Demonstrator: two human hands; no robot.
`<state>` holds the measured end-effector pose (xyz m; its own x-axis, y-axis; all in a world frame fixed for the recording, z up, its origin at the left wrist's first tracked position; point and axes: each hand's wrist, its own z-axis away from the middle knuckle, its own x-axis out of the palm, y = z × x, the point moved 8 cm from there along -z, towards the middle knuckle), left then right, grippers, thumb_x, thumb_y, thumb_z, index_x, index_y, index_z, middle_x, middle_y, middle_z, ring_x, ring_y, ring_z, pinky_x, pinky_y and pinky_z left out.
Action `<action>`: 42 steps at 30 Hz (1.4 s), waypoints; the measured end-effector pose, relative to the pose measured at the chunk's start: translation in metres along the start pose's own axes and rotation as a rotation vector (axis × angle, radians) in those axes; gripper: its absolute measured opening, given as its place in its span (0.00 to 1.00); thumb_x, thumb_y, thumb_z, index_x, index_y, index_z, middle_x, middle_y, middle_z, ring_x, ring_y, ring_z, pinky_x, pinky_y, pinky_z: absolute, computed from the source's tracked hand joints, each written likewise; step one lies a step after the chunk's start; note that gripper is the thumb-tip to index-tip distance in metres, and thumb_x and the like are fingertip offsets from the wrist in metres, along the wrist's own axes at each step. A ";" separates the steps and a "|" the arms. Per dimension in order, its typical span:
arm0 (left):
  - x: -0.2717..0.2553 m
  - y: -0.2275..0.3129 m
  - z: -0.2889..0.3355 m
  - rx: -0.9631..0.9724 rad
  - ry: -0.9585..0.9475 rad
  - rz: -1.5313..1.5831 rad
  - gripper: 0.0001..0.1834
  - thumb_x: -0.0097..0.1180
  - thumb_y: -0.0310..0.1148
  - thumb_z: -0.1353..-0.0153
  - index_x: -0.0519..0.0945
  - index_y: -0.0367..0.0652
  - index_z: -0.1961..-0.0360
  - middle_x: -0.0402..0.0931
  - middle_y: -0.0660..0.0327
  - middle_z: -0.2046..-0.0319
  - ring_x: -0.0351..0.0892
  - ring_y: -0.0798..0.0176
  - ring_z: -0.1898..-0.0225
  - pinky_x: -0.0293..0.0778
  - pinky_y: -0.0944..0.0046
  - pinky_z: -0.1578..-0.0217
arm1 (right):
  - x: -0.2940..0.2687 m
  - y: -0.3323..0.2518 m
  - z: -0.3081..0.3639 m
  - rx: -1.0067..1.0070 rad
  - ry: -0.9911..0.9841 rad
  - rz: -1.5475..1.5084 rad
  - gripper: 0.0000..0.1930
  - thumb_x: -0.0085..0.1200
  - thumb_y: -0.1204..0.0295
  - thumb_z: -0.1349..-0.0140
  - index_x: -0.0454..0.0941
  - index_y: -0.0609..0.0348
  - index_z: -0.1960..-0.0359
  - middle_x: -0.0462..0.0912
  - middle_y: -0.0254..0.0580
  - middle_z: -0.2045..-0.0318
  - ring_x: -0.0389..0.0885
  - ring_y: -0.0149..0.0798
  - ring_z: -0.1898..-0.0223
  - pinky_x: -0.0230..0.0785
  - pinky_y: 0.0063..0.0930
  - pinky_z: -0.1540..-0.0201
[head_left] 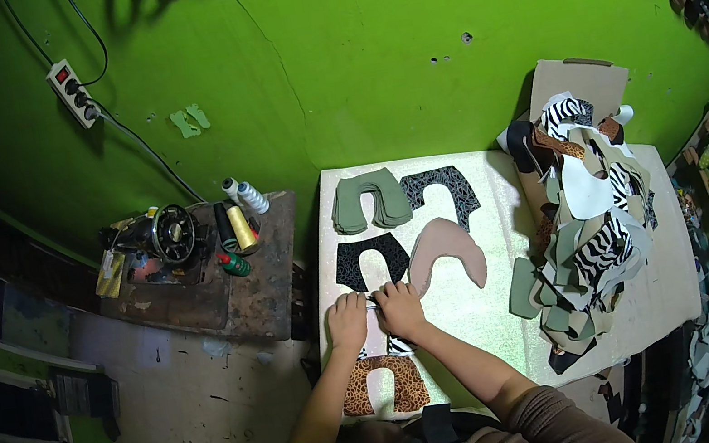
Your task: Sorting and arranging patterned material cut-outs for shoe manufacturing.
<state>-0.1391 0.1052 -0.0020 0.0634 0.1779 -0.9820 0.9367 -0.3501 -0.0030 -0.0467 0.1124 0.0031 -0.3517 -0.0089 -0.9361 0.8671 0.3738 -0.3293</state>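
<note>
On the pale, flat-topped table (pixel 499 328), a mixed heap of fabric cutouts (pixel 588 188) seems left to sort, while a sage-green arch-shaped stack (pixel 389 202), dusty-pink arch (pixel 445 245) and brown leopard-print arch (pixel 408 383) lie set out. The left hand (pixel 347 320) and right hand (pixel 401 310), fingers bent, touch a black-and-white zebra-striped piece (pixel 400 344) between black and leopard-print arches; their hold is unclear. No writing is readable.

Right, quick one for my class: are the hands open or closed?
Left hand: back up, at the zebra-striped piece; grip cannot be told.
Right hand: back up, same piece; grip unclear.
</note>
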 end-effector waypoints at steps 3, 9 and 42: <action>-0.003 0.000 0.001 -0.011 0.006 0.028 0.22 0.60 0.35 0.54 0.73 0.45 0.55 0.71 0.62 0.59 0.69 0.60 0.53 0.65 0.60 0.56 | 0.001 0.000 0.004 0.007 -0.013 -0.026 0.20 0.55 0.65 0.52 0.74 0.55 0.55 0.74 0.43 0.62 0.71 0.44 0.56 0.60 0.38 0.53; -0.021 -0.002 0.008 -0.010 0.030 0.075 0.26 0.59 0.39 0.51 0.71 0.42 0.50 0.69 0.54 0.51 0.66 0.54 0.46 0.63 0.58 0.49 | -0.025 -0.002 0.023 -0.027 0.132 -0.193 0.26 0.53 0.64 0.47 0.67 0.60 0.47 0.71 0.50 0.54 0.67 0.48 0.49 0.58 0.40 0.46; -0.128 0.333 -0.063 0.198 0.136 0.797 0.08 0.55 0.34 0.46 0.75 0.40 0.72 0.75 0.57 0.75 0.75 0.52 0.72 0.68 0.57 0.69 | -0.251 0.204 0.236 0.178 0.614 -0.324 0.05 0.49 0.78 0.49 0.76 0.63 0.70 0.76 0.46 0.75 0.75 0.49 0.71 0.66 0.37 0.66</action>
<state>0.1864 0.0238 0.1344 0.7351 -0.0867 -0.6724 0.5162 -0.5713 0.6380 0.3020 -0.0279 0.1414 -0.6911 0.4496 -0.5659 0.7112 0.2835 -0.6432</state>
